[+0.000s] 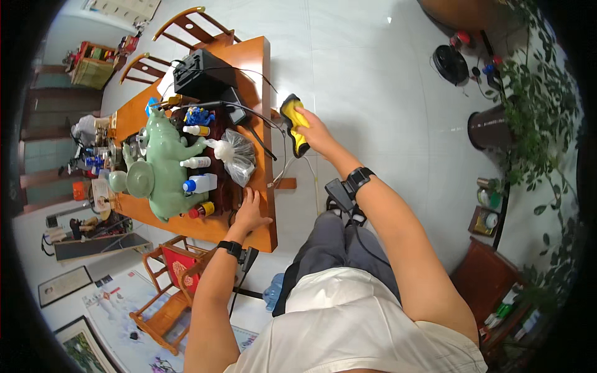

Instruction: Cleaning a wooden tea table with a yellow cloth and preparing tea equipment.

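Note:
My right hand (313, 133) grips a yellow cloth with a black border (291, 115) in the air just off the table's right edge. My left hand (249, 212) rests fingers spread on the wooden table (257, 63) near its front corner. Beside it stand a small red-capped bottle (204, 208), a white bottle with blue cap (203, 183) and a clear plastic bag (238, 156). A green ceramic figure of an animal with a rider (165, 161) occupies the middle, among more small bottles. A black box-like case (204, 73) and cables lie toward the far end.
Wooden chairs (186, 26) stand beyond the table, another (171, 292) to my left. Along the right are a potted plant (488, 129), a round black object (449, 65) and a brown cabinet (479, 280). A blue water jug (273, 291) is by my legs.

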Available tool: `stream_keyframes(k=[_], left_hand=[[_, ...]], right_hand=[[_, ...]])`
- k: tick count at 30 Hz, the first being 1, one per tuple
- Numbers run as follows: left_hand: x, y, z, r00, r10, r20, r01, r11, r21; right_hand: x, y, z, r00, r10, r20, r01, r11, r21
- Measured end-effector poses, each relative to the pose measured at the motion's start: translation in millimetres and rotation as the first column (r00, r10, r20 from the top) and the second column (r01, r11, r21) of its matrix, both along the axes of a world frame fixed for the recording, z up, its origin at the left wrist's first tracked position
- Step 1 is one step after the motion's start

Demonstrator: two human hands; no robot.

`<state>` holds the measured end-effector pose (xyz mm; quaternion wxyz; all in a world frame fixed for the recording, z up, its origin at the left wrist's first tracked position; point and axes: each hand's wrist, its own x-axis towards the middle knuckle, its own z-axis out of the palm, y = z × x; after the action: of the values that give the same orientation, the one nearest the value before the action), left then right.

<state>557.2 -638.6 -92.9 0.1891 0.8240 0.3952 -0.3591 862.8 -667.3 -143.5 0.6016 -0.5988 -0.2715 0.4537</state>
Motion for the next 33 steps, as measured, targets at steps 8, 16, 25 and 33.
stream_keyframes(k=[8, 16, 25, 33], left_hand=[[-7, 9, -1, 0.999, 0.017, 0.035, -0.012, 0.990, -0.140], [3, 30, 25, 0.989, 0.118, -0.092, -0.142, 0.934, -0.327], [92, 70, 58, 0.860, 0.316, 0.400, -0.211, 0.935, -0.284], [239, 141, 62, 0.768, 0.191, 0.612, -0.299, 0.951, 0.078]], right_hand=[[-1, 125, -25, 0.984, 0.165, 0.064, -0.158, 0.982, -0.099], [29, 120, -34, 0.767, 0.641, -0.006, -0.617, 0.736, -0.277], [125, 227, 35, 0.690, 0.097, 0.717, -0.232, 0.969, 0.091], [114, 358, -18, 0.110, 0.297, 0.949, -0.499, 0.842, -0.205]])
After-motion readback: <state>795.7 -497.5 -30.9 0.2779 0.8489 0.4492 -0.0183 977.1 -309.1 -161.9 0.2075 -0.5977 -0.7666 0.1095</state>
